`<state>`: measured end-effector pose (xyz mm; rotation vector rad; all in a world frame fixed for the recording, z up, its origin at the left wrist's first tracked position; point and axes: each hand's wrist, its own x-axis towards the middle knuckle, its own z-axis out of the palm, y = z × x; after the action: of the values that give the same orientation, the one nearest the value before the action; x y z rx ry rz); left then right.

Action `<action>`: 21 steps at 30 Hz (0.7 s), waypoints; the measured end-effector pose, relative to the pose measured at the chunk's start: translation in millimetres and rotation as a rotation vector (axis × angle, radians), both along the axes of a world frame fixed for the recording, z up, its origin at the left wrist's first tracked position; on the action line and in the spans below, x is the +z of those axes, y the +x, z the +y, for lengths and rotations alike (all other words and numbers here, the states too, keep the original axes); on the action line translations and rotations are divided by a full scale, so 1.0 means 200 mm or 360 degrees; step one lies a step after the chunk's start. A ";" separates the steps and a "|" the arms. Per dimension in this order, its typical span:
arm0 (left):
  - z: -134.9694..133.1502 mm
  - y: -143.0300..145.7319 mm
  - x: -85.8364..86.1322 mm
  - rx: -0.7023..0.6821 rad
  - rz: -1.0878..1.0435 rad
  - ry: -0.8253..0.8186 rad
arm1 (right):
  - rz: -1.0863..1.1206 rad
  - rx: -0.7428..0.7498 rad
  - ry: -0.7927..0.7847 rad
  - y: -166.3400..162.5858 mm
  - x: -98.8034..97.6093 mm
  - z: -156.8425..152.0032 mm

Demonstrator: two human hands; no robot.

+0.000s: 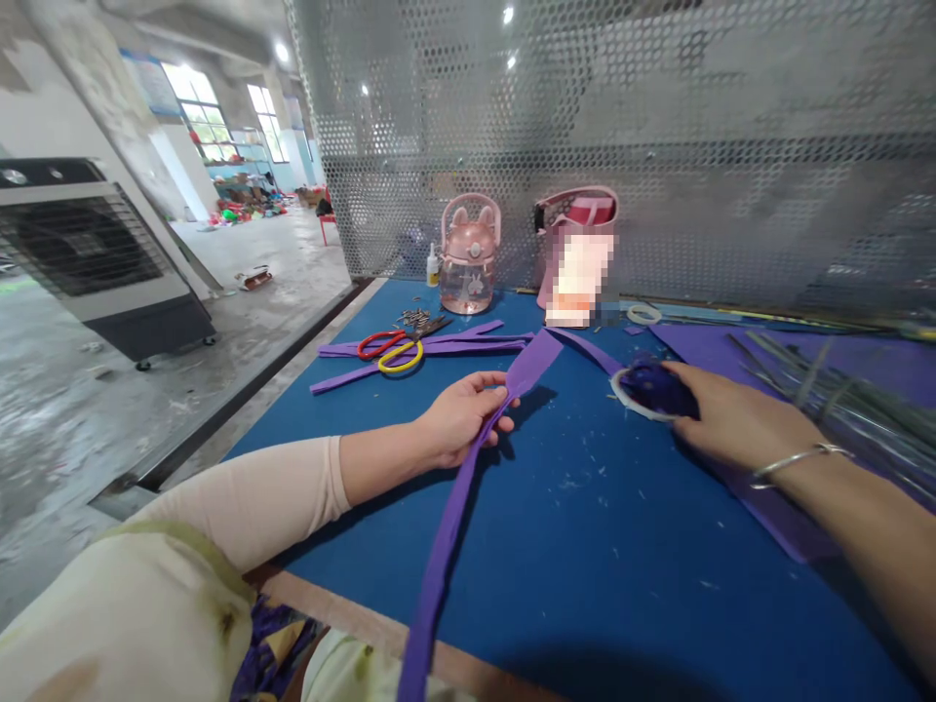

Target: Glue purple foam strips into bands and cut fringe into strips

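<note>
My left hand [460,417] pinches a long purple felt strip [453,526] that runs from the table's near edge up past my fingers toward the middle. My right hand [723,421] rests on the blue table [585,546] with its fingers closed around a dark purple rolled piece [656,388] sitting in a white ring. The strip's far end [585,349] curves over toward that roll.
Red and yellow scissors [391,349] lie on more purple strips [439,346] at the back left. A pink water bottle [468,255], a small glue bottle [433,265] and a pink bag [577,249] stand by the perforated metal wall. Purple sheet with green wire stems [840,390] lies right.
</note>
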<state>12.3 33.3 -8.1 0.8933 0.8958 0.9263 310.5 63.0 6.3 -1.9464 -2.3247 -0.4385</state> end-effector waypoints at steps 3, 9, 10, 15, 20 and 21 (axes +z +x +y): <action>0.04 0.01 -0.04 -0.0043 0.0558 0.0480 | -0.0103 0.0018 0.0122 -0.05 0.01 -0.03; -0.01 -0.03 -0.02 -0.0116 0.1644 0.1571 | -0.0120 0.0200 0.0085 -0.13 0.03 -0.06; -0.04 -0.06 0.01 -0.0132 0.1737 0.1621 | -0.0097 0.0198 0.0063 -0.13 0.02 -0.06; -0.17 -0.17 0.13 -0.0636 0.2256 0.1374 | 0.0074 0.0056 -0.0013 -0.04 -0.04 -0.03; -0.15 -0.21 0.10 -0.0676 0.2174 0.1348 | 0.0288 -0.0017 -0.0017 0.00 0.01 -0.03; -0.14 -0.22 0.08 -0.0648 0.2113 0.1325 | 0.0336 -0.0050 0.0018 0.00 0.03 -0.04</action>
<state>-30.9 6.2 8.7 2.4428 1.3319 0.1988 310.1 55.4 13.2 -1.9228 -2.1593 -0.2348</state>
